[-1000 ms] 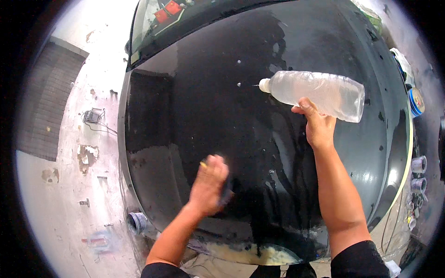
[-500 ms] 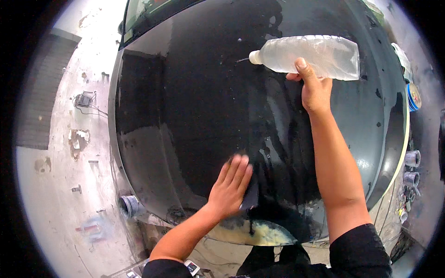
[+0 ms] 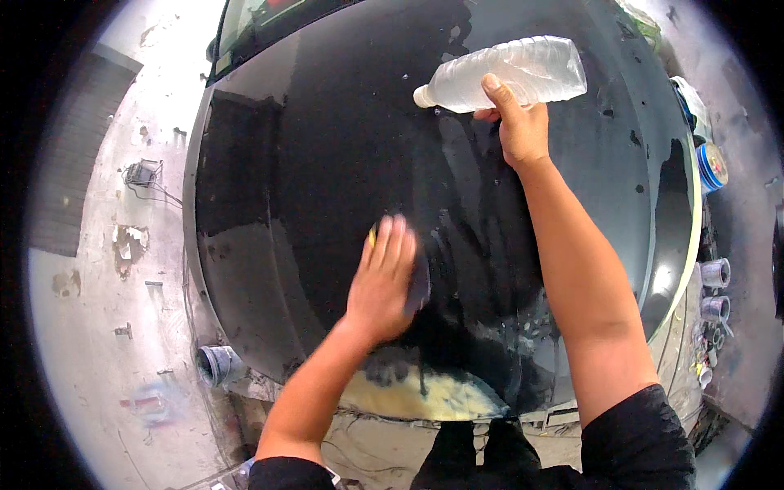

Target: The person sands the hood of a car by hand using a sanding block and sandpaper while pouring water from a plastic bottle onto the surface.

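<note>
A plastic bottle (image 3: 523, 69) of clear, wrinkled plastic with a whitish cap lies sideways above the car hood. My right hand (image 3: 523, 122) is closed round its lower side, thumb on top, the cap end pointing left and tilted slightly down. My left hand (image 3: 380, 278) presses flat on the wet black hood (image 3: 327, 163), fingers stretched forward and blurred by motion. Beneath it, the edge of a dark sheet of sandpaper (image 3: 421, 282) shows beside the palm, and a bit of yellow peeks out by the fingers. Most of what lies under the palm is hidden.
A yellowish bare patch (image 3: 416, 398) marks the hood's near edge. The windshield (image 3: 253, 33) is at the far left. Grey buckets (image 3: 715, 273) and a blue-rimmed tin (image 3: 712, 167) stand on the right, another bucket (image 3: 216, 365) at the left near corner.
My left hand has slid forward and a little left over the hood, the sandpaper moving with it. My right hand has carried the bottle left and farther away.
</note>
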`<state>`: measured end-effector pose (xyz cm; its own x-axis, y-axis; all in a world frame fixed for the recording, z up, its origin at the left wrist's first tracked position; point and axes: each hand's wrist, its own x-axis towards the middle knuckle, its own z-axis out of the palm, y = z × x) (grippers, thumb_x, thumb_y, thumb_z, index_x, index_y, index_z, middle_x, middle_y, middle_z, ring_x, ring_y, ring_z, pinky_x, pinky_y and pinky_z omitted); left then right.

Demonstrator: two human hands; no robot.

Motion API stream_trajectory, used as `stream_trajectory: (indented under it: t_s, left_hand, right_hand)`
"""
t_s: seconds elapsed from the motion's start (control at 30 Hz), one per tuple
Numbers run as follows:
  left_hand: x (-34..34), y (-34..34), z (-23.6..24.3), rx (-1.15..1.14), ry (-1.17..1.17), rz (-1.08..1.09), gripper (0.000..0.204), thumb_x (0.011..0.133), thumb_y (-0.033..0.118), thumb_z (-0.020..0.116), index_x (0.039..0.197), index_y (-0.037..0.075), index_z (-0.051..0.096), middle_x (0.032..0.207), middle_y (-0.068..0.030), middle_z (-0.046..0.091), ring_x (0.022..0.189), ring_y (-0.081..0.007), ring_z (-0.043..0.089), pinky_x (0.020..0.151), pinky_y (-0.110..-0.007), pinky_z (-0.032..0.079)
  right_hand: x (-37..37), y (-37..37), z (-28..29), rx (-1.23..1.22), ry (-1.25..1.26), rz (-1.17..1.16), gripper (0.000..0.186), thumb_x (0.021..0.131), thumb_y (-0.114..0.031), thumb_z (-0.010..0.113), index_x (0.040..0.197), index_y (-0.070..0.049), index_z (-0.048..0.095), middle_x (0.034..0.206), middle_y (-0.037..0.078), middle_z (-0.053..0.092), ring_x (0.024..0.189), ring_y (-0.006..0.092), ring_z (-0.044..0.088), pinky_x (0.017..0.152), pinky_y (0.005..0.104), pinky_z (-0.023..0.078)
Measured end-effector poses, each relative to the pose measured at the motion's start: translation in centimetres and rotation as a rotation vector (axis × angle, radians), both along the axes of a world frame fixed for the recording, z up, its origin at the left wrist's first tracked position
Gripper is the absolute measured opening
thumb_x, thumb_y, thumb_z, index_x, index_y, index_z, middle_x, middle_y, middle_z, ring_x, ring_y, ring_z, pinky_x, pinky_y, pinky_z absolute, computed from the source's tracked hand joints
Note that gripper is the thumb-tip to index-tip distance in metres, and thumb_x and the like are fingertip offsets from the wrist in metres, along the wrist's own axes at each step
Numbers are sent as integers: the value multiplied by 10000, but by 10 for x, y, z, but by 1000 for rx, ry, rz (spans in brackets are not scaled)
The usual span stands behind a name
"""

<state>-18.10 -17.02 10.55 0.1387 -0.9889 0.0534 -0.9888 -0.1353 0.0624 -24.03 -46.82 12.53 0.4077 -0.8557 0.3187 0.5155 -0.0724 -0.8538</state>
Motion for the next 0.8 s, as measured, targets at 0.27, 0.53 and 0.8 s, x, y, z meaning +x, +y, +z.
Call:
stream_trajectory:
  t_s: [0.27, 0.53, 0.8]
  left_hand:
    - [13, -6, 4, -47, -47, -24, 682, 964, 313, 469, 1514, -3, 218, 1587, -231, 165, 1484, -381, 121, 1197, -509, 101]
    - [74, -95, 13, -167, -88, 102, 691, 988, 366, 464, 1506, -14, 210, 1581, -228, 176, 1480, -362, 138, 1204, -462, 125]
    - [-62, 121, -44, 63, 13, 81, 798, 925, 406, 532, 1505, -12, 179, 1562, -290, 172, 1450, -477, 152, 1170, -581, 117]
  right_hand:
    - [-95, 49, -12, 60, 115, -6, 536, 841, -328, 718, 1196, 36, 548, 1038, 141, 641, 850, 215, 645, 688, 322, 550]
    - [-119, 64, -38, 73, -7, -2, 570, 824, -266, 756, 1232, 38, 499, 1079, 153, 616, 931, 248, 644, 695, 357, 582]
    - [-127, 65, -38, 69, -17, 41, 539, 820, -233, 763, 1217, 20, 501, 1034, 135, 626, 872, 218, 632, 713, 334, 548]
